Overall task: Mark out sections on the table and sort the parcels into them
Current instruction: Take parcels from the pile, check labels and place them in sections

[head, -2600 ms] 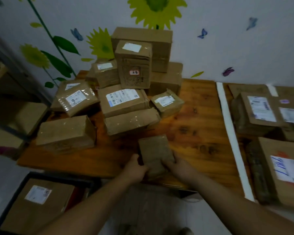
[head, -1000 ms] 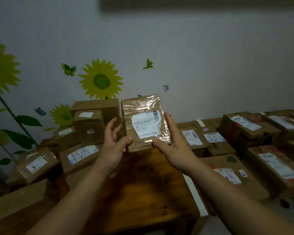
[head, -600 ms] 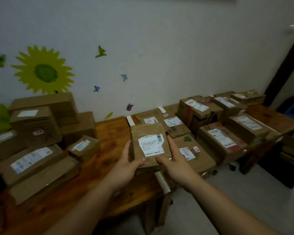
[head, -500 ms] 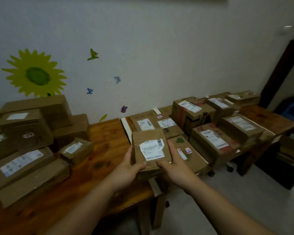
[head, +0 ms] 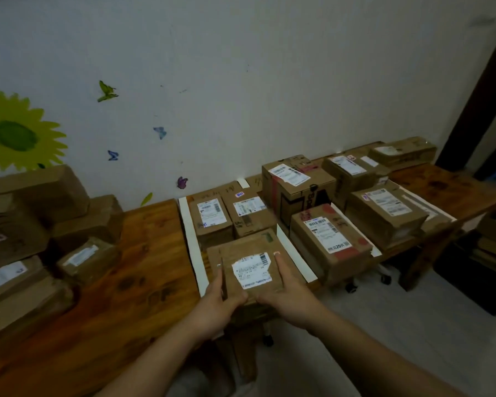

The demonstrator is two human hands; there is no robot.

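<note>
Left hand (head: 215,302) and right hand (head: 287,299) both on the small parcel (head: 249,285), one per side. The fingers (head: 278,262) grasp its edges, thumbs over the near edge. Its white label (head: 251,270) faces up. I read the small parcel as low over a flat box (head: 241,240) at the front of the first taped section (touching or a gap, can't tell from here).

That section lies between the left tape strip (head: 191,239) and the right tape strip (head: 298,259). Behind the flat box, two labelled boxes side by side: (head: 212,217) and (head: 248,212).

Left of the tape: bare wooden worktop (head: 143,253), then the loose pile of parcels (head: 40,239) stacked up against the wall.

Right of the tape: red-taped box (head: 327,239), tall box (head: 295,181) behind it. Further right, a wide box (head: 384,207), and more boxes (head: 401,151) at the far end.

Back wall carries a sunflower sticker (head: 15,133) and small butterfly stickers (head: 159,132).
</note>
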